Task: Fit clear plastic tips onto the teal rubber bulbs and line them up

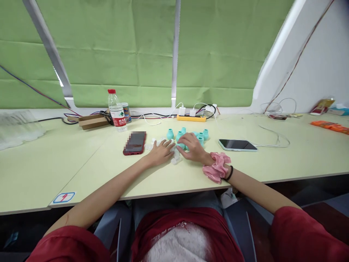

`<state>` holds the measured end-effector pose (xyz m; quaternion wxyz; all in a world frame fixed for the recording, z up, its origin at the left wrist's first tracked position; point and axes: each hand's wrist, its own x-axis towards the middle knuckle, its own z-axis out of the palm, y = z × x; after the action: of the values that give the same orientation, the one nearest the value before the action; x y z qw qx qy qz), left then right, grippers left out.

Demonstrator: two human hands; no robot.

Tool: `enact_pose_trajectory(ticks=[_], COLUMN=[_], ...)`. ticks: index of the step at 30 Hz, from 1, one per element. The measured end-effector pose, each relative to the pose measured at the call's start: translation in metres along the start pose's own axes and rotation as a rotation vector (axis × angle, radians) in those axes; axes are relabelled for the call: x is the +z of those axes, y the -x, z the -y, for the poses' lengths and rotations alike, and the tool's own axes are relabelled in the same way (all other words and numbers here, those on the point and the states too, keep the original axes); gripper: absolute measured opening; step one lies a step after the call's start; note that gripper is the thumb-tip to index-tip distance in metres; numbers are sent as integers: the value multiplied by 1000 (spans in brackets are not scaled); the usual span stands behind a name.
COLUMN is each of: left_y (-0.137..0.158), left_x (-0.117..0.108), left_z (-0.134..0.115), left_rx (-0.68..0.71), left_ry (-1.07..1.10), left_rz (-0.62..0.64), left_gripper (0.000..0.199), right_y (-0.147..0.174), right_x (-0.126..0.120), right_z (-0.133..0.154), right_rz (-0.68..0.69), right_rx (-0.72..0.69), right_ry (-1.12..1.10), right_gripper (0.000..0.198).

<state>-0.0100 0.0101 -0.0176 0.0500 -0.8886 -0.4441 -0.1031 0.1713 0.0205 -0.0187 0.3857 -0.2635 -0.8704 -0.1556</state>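
My left hand (161,153) lies palm down on the table with its fingers stretched out and apart, over small whitish translucent pieces (176,157). Some of those pieces stick out past the fingertips and on the near side, and others are covered by the hand. Just to the right, my right hand (193,148) is curled, thumb and fingers around a small teal vase-shaped piece (180,146) that is partly hidden. Several more teal vase-shaped pieces (170,134) with round bodies and narrow necks stand grouped behind and beside that hand.
A red-cased phone (135,142) lies left of my hands, another phone (237,145) with a white cable to the right. Farther back are a water bottle (117,112), a can (126,112), a cardboard box (94,122) and a yellow power strip (191,118). Orange pieces (329,126) lie far right.
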Motion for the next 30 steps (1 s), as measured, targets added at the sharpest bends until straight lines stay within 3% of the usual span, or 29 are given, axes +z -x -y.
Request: enact_pose_trajectory(ticks=[4,8,11,16,22,26,28,30], left_y=[-2,-4,-2,2,-2,5,18,37], left_x=[-7,-16,-25,-36,-26,-52,-74,-91], left_z=[6,10,12,17,9,8,9,10], left_rx=[23,21,5,44,-55,-120,-161,-175], left_ry=[-2,25,68,161,155,227,233,129], left_rz=[-142,-294,-338,-252,-428,-480,-432,-255], left_gripper=[37,25,18,16,29,31,29,27], right_y=[3,4,4,5,6,7,7,6], right_x=[-5,-6,-4,-1,-4,-4,-3,-4], right_z=[20,22,17,13,19,21,22,22], right_rz=[241,373,379,343,348,346,337,326], right_rx=[-111,-80,-36,-11,-4,1,4,5], right_ry=[-138,-82,-41,-108,-130,-115,-133,-161], right_gripper=[17,19,21,21,22,20,19,18])
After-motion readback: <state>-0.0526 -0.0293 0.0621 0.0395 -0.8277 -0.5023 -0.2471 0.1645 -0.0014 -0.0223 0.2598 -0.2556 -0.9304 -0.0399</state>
